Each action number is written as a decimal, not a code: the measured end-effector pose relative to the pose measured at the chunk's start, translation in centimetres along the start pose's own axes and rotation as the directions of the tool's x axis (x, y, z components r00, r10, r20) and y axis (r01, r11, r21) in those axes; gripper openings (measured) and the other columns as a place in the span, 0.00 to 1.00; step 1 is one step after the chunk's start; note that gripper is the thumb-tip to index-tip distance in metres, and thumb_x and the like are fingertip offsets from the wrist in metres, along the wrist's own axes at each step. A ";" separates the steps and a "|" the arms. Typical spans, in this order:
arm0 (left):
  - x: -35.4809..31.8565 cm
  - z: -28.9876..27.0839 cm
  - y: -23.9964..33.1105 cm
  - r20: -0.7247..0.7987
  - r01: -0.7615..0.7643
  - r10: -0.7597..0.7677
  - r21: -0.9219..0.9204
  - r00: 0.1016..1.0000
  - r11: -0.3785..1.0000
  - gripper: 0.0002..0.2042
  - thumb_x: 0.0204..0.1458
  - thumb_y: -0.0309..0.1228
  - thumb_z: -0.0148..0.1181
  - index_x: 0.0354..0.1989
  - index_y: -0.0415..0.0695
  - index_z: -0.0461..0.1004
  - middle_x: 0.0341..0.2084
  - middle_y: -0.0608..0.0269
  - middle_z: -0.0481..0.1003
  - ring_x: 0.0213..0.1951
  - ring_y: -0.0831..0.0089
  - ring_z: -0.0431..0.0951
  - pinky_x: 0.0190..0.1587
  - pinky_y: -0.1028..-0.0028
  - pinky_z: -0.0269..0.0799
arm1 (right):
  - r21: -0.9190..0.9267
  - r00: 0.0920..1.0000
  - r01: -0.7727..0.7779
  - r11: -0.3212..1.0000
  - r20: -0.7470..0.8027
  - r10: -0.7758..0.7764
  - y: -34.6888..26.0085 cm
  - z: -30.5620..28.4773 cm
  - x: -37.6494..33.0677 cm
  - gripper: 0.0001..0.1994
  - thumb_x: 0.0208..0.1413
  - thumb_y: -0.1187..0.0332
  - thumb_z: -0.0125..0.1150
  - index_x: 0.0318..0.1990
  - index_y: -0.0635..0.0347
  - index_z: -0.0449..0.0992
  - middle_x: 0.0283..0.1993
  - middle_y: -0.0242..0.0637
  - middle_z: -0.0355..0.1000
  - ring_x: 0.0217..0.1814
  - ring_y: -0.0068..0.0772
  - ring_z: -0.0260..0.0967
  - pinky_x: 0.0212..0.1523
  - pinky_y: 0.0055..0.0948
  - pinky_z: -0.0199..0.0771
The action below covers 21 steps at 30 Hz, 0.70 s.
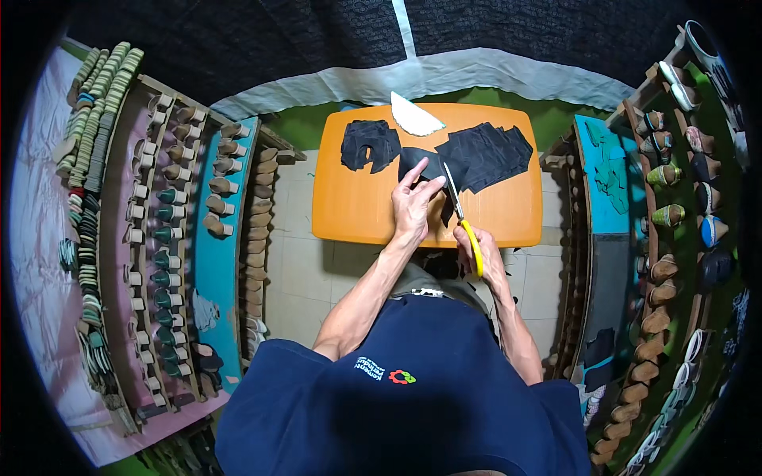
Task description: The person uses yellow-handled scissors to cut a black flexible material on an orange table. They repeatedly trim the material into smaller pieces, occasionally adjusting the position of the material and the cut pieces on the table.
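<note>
My left hand [410,213] pinches a piece of black fabric [418,163] over the middle of the table, its fingers pointing away from me. In my right hand [489,258] is a pair of scissors with yellow handles [474,242]. Their blades point away from me and lie against the fabric beside my left fingertips. A stack of black fabric pieces [492,152] spreads at the right of the table. On the left lies a smaller pile of cut black pieces [370,144]. At the far edge rests a white half-round piece [414,117].
The orange table [345,206] stands before me on a tiled floor [300,262]. Racks of wooden shoe forms [168,262] line the left side. More forms and shoes [655,321] fill the right, next to a turquoise board [605,170]. A dark curtain [317,47] hangs behind.
</note>
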<state>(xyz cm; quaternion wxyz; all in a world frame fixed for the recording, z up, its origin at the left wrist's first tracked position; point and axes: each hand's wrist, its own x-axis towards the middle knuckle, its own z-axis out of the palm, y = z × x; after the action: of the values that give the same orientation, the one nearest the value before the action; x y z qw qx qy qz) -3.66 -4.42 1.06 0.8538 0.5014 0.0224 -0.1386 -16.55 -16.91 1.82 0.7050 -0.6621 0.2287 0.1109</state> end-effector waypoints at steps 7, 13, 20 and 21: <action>0.3 0.5 0.3 0.023 -0.005 0.006 -0.023 1.000 1.000 0.28 0.51 0.18 0.66 0.62 0.33 0.66 0.35 0.56 0.81 0.39 0.76 0.82 0.48 0.78 0.78 | -0.026 0.999 -0.034 0.999 -0.013 0.034 -0.9 -0.9 0.0 0.26 0.56 0.42 0.65 0.22 0.54 0.67 0.12 0.21 0.58 0.11 0.16 0.56 0.13 0.20 0.55; 1.1 0.0 -1.0 -0.045 0.027 -0.031 -0.097 0.999 0.995 0.25 0.52 0.19 0.66 0.61 0.35 0.69 0.38 0.59 0.80 0.39 0.77 0.81 0.45 0.77 0.78 | 0.007 1.000 -0.027 1.000 0.015 0.027 -0.5 -1.0 0.4 0.25 0.58 0.44 0.63 0.21 0.53 0.67 0.12 0.23 0.58 0.11 0.16 0.56 0.13 0.21 0.56; 1.0 0.6 -1.1 -0.012 0.036 -0.037 -0.063 0.999 0.997 0.27 0.51 0.18 0.66 0.62 0.34 0.68 0.27 0.67 0.77 0.30 0.83 0.77 0.38 0.83 0.74 | 0.025 0.996 0.015 1.000 0.084 -0.017 1.3 -1.2 2.4 0.28 0.61 0.39 0.57 0.32 0.61 0.71 0.13 0.26 0.59 0.12 0.19 0.56 0.15 0.23 0.59; 1.0 0.5 -1.4 -0.002 0.034 -0.034 -0.063 0.999 0.997 0.27 0.51 0.17 0.66 0.62 0.34 0.68 0.26 0.67 0.77 0.30 0.83 0.76 0.37 0.83 0.73 | 0.040 0.996 0.000 0.999 0.087 -0.004 1.2 -1.2 2.5 0.28 0.61 0.39 0.56 0.33 0.61 0.71 0.14 0.27 0.59 0.13 0.19 0.56 0.15 0.23 0.60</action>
<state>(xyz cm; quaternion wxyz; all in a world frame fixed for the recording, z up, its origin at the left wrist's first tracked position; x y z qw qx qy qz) -3.08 -5.73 -0.01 0.8665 0.4741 0.0367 -0.1516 -15.12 -18.33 -0.43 0.7276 -0.6425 0.1995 0.1342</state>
